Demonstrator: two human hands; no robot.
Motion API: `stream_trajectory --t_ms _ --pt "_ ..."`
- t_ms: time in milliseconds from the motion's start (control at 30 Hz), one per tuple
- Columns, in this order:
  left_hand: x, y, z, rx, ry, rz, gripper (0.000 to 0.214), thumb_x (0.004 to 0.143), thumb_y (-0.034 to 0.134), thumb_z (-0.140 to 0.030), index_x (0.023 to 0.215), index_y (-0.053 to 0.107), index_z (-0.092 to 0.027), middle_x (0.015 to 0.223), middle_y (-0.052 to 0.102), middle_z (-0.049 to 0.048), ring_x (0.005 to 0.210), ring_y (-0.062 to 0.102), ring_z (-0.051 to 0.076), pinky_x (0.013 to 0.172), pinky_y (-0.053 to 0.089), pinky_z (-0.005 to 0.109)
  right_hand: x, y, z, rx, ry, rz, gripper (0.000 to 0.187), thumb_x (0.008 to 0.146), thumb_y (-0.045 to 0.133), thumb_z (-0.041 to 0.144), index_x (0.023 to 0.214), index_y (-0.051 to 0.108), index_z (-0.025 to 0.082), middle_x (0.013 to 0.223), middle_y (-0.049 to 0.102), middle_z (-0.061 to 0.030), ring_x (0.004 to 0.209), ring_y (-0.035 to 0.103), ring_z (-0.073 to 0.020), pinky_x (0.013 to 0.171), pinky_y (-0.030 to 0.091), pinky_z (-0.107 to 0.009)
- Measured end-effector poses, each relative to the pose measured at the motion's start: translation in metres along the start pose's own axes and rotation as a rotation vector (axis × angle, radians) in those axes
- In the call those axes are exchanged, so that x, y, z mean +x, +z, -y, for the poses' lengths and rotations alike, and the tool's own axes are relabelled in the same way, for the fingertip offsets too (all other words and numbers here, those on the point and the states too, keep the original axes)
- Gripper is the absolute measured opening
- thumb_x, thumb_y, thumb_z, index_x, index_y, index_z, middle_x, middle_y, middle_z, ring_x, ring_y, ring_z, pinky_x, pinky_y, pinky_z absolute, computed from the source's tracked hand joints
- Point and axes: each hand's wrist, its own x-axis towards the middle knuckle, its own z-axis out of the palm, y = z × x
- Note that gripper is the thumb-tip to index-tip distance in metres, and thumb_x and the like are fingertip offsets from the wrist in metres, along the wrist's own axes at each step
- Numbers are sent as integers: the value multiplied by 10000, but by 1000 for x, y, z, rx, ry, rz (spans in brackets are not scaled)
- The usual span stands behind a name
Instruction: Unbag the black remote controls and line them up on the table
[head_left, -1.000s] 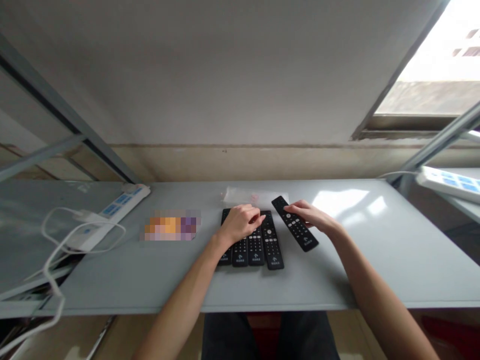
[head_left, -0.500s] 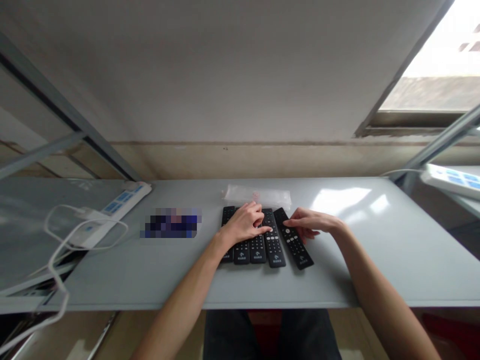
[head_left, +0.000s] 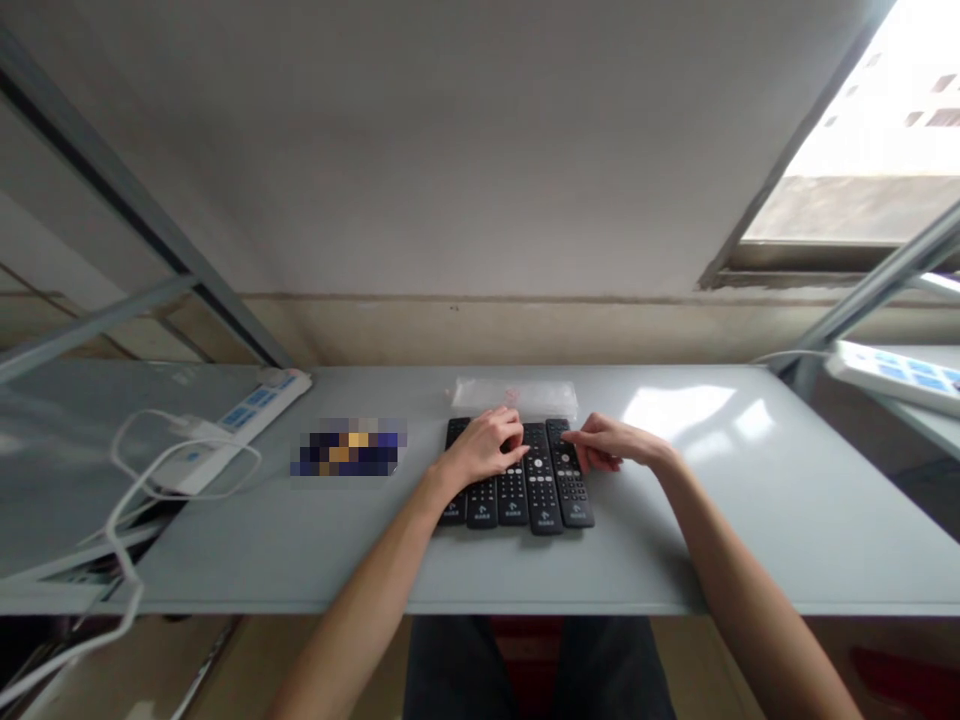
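Far left: we see a white power strip (head_left: 251,418) with blue panels lying at the back left of the grey table (head_left: 750,540), and a white cable (head_left: 124,520) looping from it and hanging over the front corner.

Left of centre: we find a pixelated object (head_left: 349,447) flat on the table, too blurred for us to name, well apart from the strip and just beside the remotes.

Left hand: our view puts the left hand (head_left: 480,447) palm down over the upper parts of the left remotes. Its fingers (head_left: 510,425) are curved and close together, and we cannot tell whether they pinch anything.

Centre: we count five black TV remotes (head_left: 541,480) lying upright side by side, edges touching or nearly so, buttons up; the fourth sits slightly lower than its neighbours.

Behind them: we see a clear plastic bag (head_left: 514,398) lying flat, just above the top ends of the remotes.

Right hand: the right hand (head_left: 611,443) lies just beside the rightmost remote (head_left: 571,490), its fingertips (head_left: 570,437) resting on that remote's upper end, fingers narrow and not wrapped around it.

Far right: we see a second power strip (head_left: 892,375) beyond the table's right end, below a bright window (head_left: 847,120).
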Motion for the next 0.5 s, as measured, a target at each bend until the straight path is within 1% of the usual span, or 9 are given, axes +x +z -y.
stream_trajectory --t_ms 100,167,233,267,333,400,433,467,500 --pt "2 -2 -1 -53 -39 1 192 935 738 -314 840 631 -185 951 630 47 927 592 220 881 470 349 -2 -3 -1 77 -72 -7 683 913 602 754 735 766 115 486 619 -31 409 514 -95 454 390 -228" --pt "6 -8 -5 -94 -63 12 179 928 734 -310 845 636 -186 944 641 49 930 603 220 888 476 350 -4 -2 -4 104 -92 -13 676 906 602 757 750 758 118 510 640 -39 421 536 -103 457 395 -231" --pt "4 -19 -18 -146 -87 6 152 951 679 -293 848 645 -187 946 659 60 931 615 220 906 482 361 -7 0 -8 133 -101 -26 672 901 594 764 752 742 125 507 631 -32 411 519 -103 438 369 -231" --pt "-1 -26 -29 -175 -106 -14 145 961 652 -292 860 656 -188 957 674 69 942 622 224 930 481 377 -9 1 -10 145 -105 -40 668 898 591 766 755 736 129 500 617 -23 403 496 -99 429 348 -230" --pt "-22 -39 -60 -309 -163 -21 170 963 634 -344 881 683 -204 945 690 65 906 630 213 888 501 371 -14 4 -16 167 -118 -86 656 895 585 767 759 721 139 481 571 5 393 432 -87 421 303 -228" --pt "-59 -44 -100 -549 -193 118 246 915 684 -500 871 733 -264 849 693 36 794 639 196 749 525 351 -18 6 -22 189 -137 -145 646 898 567 769 748 695 153 463 508 34 398 360 -79 425 256 -232" --pt "-80 -44 -121 -674 -196 141 302 833 736 -617 883 761 -320 786 680 26 737 638 202 673 529 361 -19 7 -24 199 -145 -168 641 901 560 768 739 681 160 459 481 43 406 335 -78 431 236 -236" --pt "-102 -41 -141 -770 -215 104 400 692 793 -731 901 778 -390 715 650 16 664 621 219 569 505 378 -19 7 -25 209 -149 -183 636 903 558 766 730 668 164 460 462 48 415 321 -78 439 223 -241" --pt "-122 -38 -159 -796 -232 104 518 549 818 -816 921 779 -457 667 624 6 612 606 238 491 468 391 -18 7 -26 217 -150 -189 631 905 562 762 725 661 166 462 452 49 425 318 -80 448 217 -247"
